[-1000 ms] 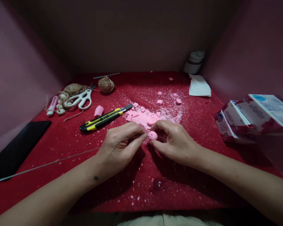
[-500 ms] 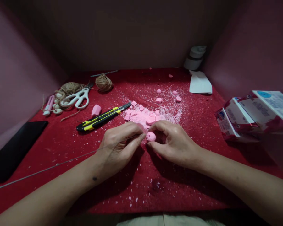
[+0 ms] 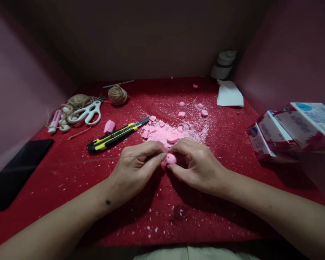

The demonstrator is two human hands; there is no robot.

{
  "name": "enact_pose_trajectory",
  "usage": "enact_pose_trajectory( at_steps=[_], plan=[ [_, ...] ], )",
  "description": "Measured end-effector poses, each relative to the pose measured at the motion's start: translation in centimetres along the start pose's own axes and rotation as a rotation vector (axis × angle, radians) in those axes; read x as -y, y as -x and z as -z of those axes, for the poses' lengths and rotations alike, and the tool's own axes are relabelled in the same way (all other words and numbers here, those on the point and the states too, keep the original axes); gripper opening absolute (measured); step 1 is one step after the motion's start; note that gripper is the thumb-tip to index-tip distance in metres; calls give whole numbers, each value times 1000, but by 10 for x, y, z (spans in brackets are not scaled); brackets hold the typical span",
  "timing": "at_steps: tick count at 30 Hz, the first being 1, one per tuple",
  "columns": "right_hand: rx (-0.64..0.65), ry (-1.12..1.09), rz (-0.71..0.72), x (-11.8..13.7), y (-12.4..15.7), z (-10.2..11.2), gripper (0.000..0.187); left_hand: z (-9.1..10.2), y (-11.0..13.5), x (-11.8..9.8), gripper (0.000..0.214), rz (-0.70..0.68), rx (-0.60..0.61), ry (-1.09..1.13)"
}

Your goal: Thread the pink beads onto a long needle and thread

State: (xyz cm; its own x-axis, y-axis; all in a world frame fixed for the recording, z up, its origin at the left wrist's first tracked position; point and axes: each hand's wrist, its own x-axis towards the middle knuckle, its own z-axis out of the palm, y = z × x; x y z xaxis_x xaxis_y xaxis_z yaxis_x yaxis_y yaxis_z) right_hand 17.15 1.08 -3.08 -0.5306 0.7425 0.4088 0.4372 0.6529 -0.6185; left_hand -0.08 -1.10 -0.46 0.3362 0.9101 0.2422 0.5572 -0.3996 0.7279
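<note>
My right hand (image 3: 199, 164) pinches a small carved pink ball (image 3: 171, 159) between thumb and fingers. A dark hole shows on the ball's left side. My left hand (image 3: 141, 164) is closed at that side, its thumb and forefinger on a long thin grey wire (image 3: 113, 158). The wire trails off to the left, blurred by motion; its tip by the ball is hidden by my fingertips. Just beyond my hands lies a heap of pink shavings and chunks (image 3: 162, 133). A yellow and black utility knife (image 3: 117, 135) rests left of the heap, blade out.
White scissors (image 3: 89, 112), a twine ball (image 3: 118, 94), a pink block (image 3: 109, 126) and a black phone-like slab (image 3: 21, 173) lie leftward. Several pink pieces (image 3: 181, 115) are scattered behind. Boxes (image 3: 284, 130), a white sheet (image 3: 229, 94) and a white container (image 3: 224, 65) stand or lie rightward.
The trailing part of the wire has swung upward and is now blurred. Both hands and the pink ball have shifted only slightly; the grips look the same.
</note>
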Motion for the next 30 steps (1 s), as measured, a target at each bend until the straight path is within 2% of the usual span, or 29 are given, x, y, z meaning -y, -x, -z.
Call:
enact_pose_trajectory(
  at_steps=[4, 8, 19, 21, 25, 30],
  plan=[
    [-17, -7, 80, 0, 0, 0, 10, 3, -1, 0, 13, 103, 20, 122],
    [-17, -47, 68, 0, -1, 1, 15, 9, -2, -1, 13, 171, 25, 195],
    [-58, -101, 20, 1, 2, 0, 5, 7, 6, -5, 15, -139, -60, -181],
    [-67, -87, 37, 0, 2, 0, 3, 5, 7, -5, 15, -150, -57, -206],
    [-81, -40, 77, 0, 4, 0, 4, 4, 5, -7, 17, -27, -47, -112],
    [-129, -2, 177, 2, 4, 0, 5, 3, 1, -6, 13, 210, -46, 201]
  ],
)
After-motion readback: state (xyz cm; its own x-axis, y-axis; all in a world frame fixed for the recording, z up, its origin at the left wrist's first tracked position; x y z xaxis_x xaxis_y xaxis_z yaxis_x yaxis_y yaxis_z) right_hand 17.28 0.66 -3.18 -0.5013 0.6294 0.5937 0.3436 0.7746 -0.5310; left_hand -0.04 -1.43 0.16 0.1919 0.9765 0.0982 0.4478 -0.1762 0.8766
